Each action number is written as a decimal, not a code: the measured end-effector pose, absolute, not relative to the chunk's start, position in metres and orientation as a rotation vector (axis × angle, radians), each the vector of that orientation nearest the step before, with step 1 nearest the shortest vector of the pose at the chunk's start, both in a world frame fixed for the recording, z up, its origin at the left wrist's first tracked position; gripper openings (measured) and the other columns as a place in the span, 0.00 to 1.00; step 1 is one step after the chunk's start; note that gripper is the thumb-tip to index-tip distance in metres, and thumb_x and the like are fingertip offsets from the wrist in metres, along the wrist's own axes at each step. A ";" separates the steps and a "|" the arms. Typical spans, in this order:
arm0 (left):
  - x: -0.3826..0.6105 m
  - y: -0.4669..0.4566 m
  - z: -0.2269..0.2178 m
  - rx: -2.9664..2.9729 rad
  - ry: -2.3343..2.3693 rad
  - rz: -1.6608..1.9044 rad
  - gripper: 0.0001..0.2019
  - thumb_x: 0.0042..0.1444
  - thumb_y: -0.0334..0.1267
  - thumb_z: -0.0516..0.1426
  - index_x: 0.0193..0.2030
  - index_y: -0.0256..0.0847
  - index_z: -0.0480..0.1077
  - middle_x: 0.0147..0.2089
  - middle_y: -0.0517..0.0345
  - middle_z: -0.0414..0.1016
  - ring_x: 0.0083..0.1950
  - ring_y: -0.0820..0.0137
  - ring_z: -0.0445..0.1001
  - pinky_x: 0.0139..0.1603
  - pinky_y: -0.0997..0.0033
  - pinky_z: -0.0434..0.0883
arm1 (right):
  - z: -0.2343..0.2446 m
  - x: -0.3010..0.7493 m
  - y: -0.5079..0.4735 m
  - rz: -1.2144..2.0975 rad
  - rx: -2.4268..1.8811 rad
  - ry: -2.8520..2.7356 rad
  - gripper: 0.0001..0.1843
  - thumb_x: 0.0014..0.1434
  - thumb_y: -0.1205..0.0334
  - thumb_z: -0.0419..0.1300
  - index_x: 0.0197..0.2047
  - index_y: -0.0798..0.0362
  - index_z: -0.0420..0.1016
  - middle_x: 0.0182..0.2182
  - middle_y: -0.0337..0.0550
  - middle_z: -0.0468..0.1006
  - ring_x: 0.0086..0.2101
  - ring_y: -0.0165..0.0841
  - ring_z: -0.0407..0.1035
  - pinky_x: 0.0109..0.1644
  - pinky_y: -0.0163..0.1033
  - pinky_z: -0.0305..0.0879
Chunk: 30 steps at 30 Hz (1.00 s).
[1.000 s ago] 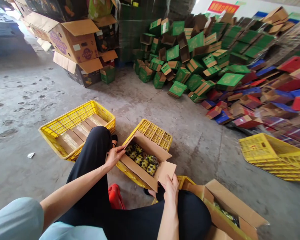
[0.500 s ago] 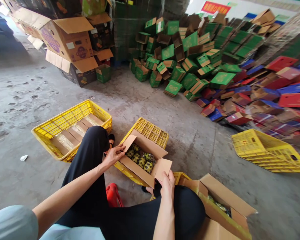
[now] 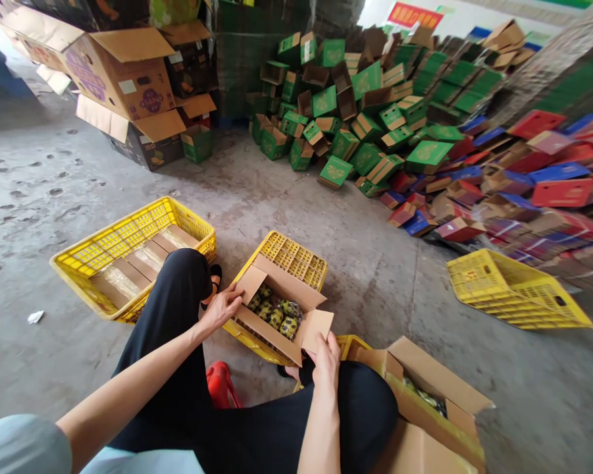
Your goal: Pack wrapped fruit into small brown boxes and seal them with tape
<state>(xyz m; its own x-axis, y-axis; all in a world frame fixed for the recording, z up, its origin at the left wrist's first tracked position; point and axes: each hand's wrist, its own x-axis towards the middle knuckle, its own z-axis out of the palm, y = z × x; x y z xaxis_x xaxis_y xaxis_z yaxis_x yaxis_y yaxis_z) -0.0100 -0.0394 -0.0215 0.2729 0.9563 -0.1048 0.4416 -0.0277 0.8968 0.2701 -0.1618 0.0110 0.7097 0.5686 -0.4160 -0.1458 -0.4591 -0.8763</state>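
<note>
On the grey floor (image 3: 368, 283), a yellow crate (image 3: 296, 255) is seen mid-scene. An open carton (image 3: 270, 336) is supported on it. Its right flap (image 3: 318, 328) is pinched in the right hand's (image 3: 326, 359) grip. Its left end is touched by the left hand (image 3: 219, 309), fingers part-curled; hold cannot be told. Spotted wrapped pieces (image 3: 276, 317) are contained.

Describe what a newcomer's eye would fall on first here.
Probably the sprawling heap of green, red and blue cardboard boxes across the upper right. Then, at lower centre, an open brown cardboard box of yellow-and-black packages, on a yellow plastic crate; the left hand touches one end flap and the right hand grips the other.
</note>
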 end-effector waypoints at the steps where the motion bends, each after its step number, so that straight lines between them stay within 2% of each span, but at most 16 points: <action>1: -0.010 -0.039 -0.021 1.621 1.314 0.701 0.26 0.60 0.47 0.54 0.57 0.33 0.81 0.68 0.41 0.72 0.75 0.49 0.61 0.71 0.54 0.66 | 0.015 0.268 -0.161 0.886 -1.871 -0.271 0.42 0.51 0.40 0.63 0.65 0.50 0.69 0.48 0.53 0.81 0.41 0.45 0.79 0.42 0.46 0.79; 6: -0.011 -0.037 -0.022 1.596 1.288 0.709 0.26 0.58 0.47 0.55 0.56 0.34 0.81 0.68 0.43 0.72 0.76 0.49 0.61 0.71 0.55 0.66 | 0.030 0.260 -0.159 0.896 -1.876 -0.056 0.46 0.55 0.32 0.60 0.70 0.48 0.65 0.61 0.55 0.74 0.49 0.47 0.78 0.44 0.47 0.80; 9: -0.011 -0.037 -0.025 1.600 1.290 0.688 0.27 0.58 0.47 0.55 0.58 0.34 0.80 0.69 0.44 0.70 0.76 0.49 0.60 0.72 0.53 0.64 | 0.031 0.263 -0.159 0.955 -1.834 -0.119 0.46 0.61 0.26 0.50 0.71 0.50 0.65 0.60 0.57 0.77 0.52 0.48 0.78 0.47 0.49 0.80; 11: -0.012 -0.036 -0.026 1.625 1.284 0.668 0.27 0.58 0.47 0.54 0.58 0.33 0.80 0.70 0.42 0.69 0.76 0.48 0.60 0.72 0.53 0.64 | 0.029 0.266 -0.159 1.015 -1.792 -0.152 0.47 0.64 0.26 0.42 0.69 0.52 0.68 0.59 0.58 0.78 0.54 0.48 0.77 0.48 0.49 0.79; 14: -0.012 -0.036 -0.027 1.640 1.279 0.667 0.28 0.58 0.47 0.54 0.59 0.31 0.79 0.71 0.40 0.67 0.76 0.47 0.61 0.71 0.52 0.65 | 0.025 0.269 -0.158 1.014 -1.798 -0.209 0.48 0.65 0.26 0.37 0.67 0.52 0.72 0.57 0.59 0.80 0.55 0.47 0.77 0.49 0.47 0.79; 18: -0.011 -0.036 -0.027 1.587 1.301 0.688 0.27 0.57 0.46 0.55 0.57 0.34 0.80 0.71 0.42 0.68 0.75 0.48 0.62 0.72 0.53 0.65 | 0.021 0.270 -0.159 0.921 -1.834 -0.371 0.48 0.66 0.25 0.38 0.63 0.51 0.78 0.49 0.58 0.85 0.53 0.46 0.78 0.49 0.47 0.78; 24: -0.010 -0.037 -0.026 1.547 1.284 0.734 0.25 0.56 0.47 0.57 0.55 0.35 0.82 0.69 0.43 0.71 0.75 0.49 0.62 0.72 0.53 0.65 | 0.017 0.270 -0.158 1.038 -1.822 -0.349 0.50 0.63 0.23 0.41 0.62 0.54 0.79 0.62 0.59 0.77 0.63 0.48 0.70 0.52 0.46 0.78; 27: -0.010 -0.037 -0.026 1.534 1.283 0.750 0.25 0.56 0.47 0.57 0.55 0.35 0.81 0.70 0.43 0.69 0.75 0.49 0.63 0.72 0.53 0.64 | 0.013 0.270 -0.158 1.021 -1.822 -0.364 0.49 0.61 0.23 0.45 0.60 0.57 0.81 0.63 0.59 0.76 0.64 0.49 0.69 0.51 0.45 0.79; 30: -0.010 -0.037 -0.027 1.546 1.280 0.741 0.26 0.56 0.47 0.57 0.56 0.35 0.81 0.70 0.43 0.69 0.75 0.50 0.61 0.72 0.54 0.64 | 0.009 0.271 -0.158 0.953 -1.861 -0.448 0.50 0.59 0.22 0.47 0.56 0.57 0.83 0.60 0.59 0.78 0.61 0.50 0.72 0.51 0.45 0.78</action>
